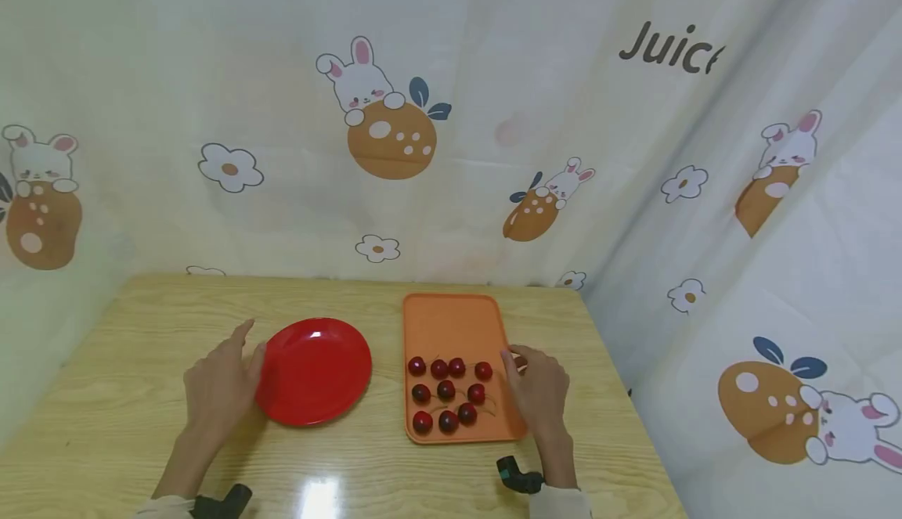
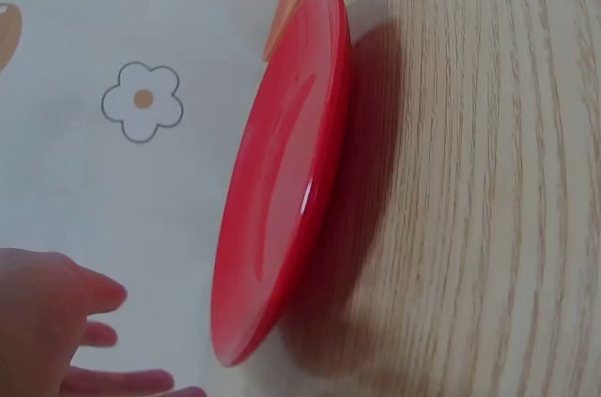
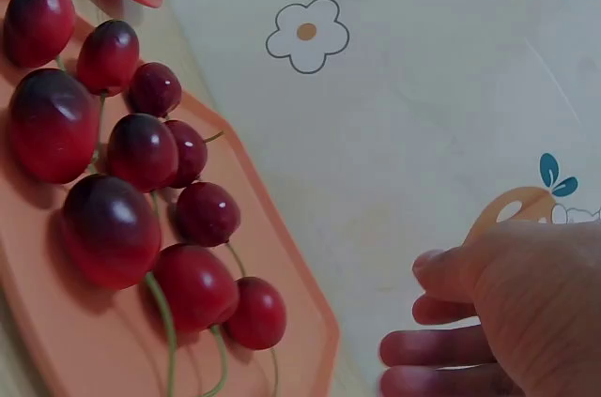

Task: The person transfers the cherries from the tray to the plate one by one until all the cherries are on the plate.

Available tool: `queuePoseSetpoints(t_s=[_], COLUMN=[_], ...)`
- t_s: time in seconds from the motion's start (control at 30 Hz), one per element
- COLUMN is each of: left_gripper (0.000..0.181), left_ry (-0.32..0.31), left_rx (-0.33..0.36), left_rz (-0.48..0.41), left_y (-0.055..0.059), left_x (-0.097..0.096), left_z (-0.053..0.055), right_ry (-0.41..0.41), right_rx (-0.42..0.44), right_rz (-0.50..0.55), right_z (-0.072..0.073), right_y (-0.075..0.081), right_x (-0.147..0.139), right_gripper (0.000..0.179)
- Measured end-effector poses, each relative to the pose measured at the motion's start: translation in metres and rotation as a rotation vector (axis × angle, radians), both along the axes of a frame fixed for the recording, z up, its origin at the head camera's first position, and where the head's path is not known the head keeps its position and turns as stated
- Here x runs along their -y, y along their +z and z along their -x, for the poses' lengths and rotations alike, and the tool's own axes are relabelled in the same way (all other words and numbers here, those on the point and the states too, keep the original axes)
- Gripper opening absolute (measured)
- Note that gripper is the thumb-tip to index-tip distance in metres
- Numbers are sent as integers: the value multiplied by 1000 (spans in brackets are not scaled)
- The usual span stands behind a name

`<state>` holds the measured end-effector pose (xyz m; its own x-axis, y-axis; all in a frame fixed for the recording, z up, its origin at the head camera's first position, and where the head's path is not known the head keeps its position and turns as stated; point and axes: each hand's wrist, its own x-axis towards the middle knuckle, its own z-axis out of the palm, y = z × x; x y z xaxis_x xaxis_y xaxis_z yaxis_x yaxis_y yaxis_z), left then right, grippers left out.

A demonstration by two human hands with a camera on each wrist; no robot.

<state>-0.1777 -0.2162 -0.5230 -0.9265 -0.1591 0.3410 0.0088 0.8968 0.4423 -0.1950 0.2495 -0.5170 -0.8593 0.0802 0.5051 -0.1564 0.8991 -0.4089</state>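
Observation:
A round red plate (image 1: 315, 372) lies on the table, its raised rim showing side-on in the left wrist view. Just left of it is my left hand (image 1: 221, 383), fingers spread and holding nothing; in the left wrist view a gap separates the fingers from the plate (image 2: 282, 172). To the right, an orange tray (image 1: 451, 323) carries several dark red cherries (image 1: 446, 391) with thin green stems, grouped over its near part. My right hand (image 1: 541, 386) is beside the tray's right edge, fingers loosely bent with nothing in them. Whether its thumb touches the rim I cannot tell.
The light wood table (image 1: 338, 464) carries both plate and tray, with a strip of wood between them. A pale curtain (image 1: 282, 96) printed with rabbits, fruit and flowers hangs behind the table and along its sides. Dark bands (image 1: 519, 475) sit at both wrists.

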Motion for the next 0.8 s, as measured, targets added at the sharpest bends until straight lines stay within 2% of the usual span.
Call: queuePoseSetpoints(t_s=[0.1, 0.3, 0.43, 0.8], left_gripper=[47, 47, 44, 29], left_ry=[10, 16, 3, 62], left_rx=[-1, 109, 139, 19], left_rz=[-61, -231, -345, -428], left_y=[-3, -14, -24, -42], left_x=[1, 0, -2, -7], left_z=[-2, -7, -6, -5], right_ry=[4, 44, 66, 58], right_rx=[27, 134, 199, 267], right_rz=[51, 173, 209, 216], right_z=[-2, -9, -13, -20], right_y=[-5, -17, -25, -37], right_x=[-3, -8, -10, -13], right_gripper=[21, 12, 10, 10])
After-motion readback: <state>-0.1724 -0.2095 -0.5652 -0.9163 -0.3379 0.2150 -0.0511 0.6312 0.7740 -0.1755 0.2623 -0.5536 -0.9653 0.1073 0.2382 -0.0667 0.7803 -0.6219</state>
